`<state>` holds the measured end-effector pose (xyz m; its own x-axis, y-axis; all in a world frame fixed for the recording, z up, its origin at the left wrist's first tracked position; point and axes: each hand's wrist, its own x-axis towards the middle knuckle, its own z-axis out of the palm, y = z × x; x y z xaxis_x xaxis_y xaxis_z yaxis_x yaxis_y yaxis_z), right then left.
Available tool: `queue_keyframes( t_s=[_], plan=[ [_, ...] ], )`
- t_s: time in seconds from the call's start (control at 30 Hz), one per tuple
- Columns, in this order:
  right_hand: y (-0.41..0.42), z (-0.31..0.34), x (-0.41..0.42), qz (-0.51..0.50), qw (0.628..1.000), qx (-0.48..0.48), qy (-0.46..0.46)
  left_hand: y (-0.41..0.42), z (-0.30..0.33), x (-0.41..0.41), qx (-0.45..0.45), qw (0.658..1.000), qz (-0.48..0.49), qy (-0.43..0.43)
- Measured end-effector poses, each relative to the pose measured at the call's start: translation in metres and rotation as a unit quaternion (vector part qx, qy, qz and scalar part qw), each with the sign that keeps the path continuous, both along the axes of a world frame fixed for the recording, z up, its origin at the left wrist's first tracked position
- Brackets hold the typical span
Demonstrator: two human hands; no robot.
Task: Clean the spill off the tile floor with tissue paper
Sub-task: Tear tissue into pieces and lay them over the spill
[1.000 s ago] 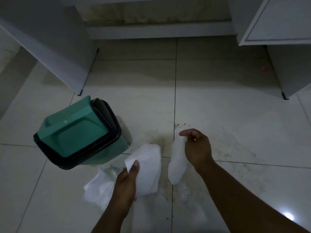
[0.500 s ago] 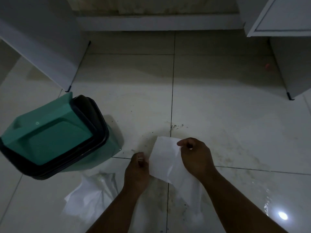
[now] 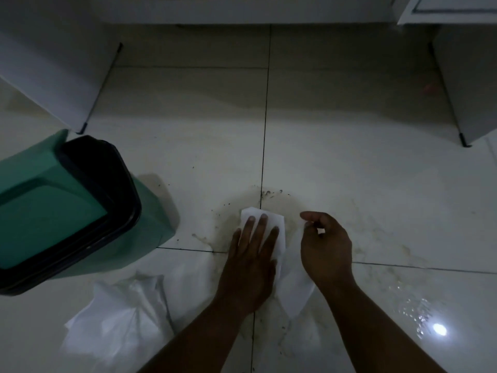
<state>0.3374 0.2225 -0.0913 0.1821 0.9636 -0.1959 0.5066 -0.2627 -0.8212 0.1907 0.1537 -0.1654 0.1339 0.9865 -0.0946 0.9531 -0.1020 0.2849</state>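
Left hand (image 3: 252, 254), fingers straight, presses the tissue paper (image 3: 271, 224) flat on the spill (image 3: 291, 208); right hand (image 3: 324, 246), just right, pinches its near-right end.

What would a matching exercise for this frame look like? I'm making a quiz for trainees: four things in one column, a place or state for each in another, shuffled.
Things:
1. left hand
2. right hand
3. green bin
4. crumpled tissue

Places or states:
A. lies on the floor, untouched, below the bin
B. flat, fingers straight, pressing the tissue paper onto the spill
C. stands left of the spill
D. fingers curled, pinching the tissue's right edge

Pairs: 1-B, 2-D, 3-C, 4-A
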Motion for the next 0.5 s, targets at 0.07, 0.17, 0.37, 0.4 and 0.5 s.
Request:
queue_keyframes(
  t_s=[0.07,0.17,0.37,0.4,0.5],
  plan=[
    [0.003,-0.001,0.004,-0.016,1.0,0.007,0.011,0.007,-0.009,-0.002,-0.039,0.998,-0.041,0.036],
    [0.006,-0.001,0.006,-0.026,0.999,0.006,0.023,0.007,-0.018,-0.008,-0.089,0.99,-0.064,0.083],
    [0.005,-0.002,0.017,-0.038,0.998,-0.005,0.047,0.002,-0.014,-0.008,-0.064,0.995,-0.059,0.054],
    [0.005,-0.002,0.019,-0.042,0.998,-0.008,0.048,0.001,-0.012,-0.008,-0.067,0.994,-0.061,0.055],
    [0.004,-0.004,0.026,-0.053,0.997,-0.018,0.049,0.003,-0.003,-0.005,-0.068,0.995,-0.045,0.058]
  ],
)
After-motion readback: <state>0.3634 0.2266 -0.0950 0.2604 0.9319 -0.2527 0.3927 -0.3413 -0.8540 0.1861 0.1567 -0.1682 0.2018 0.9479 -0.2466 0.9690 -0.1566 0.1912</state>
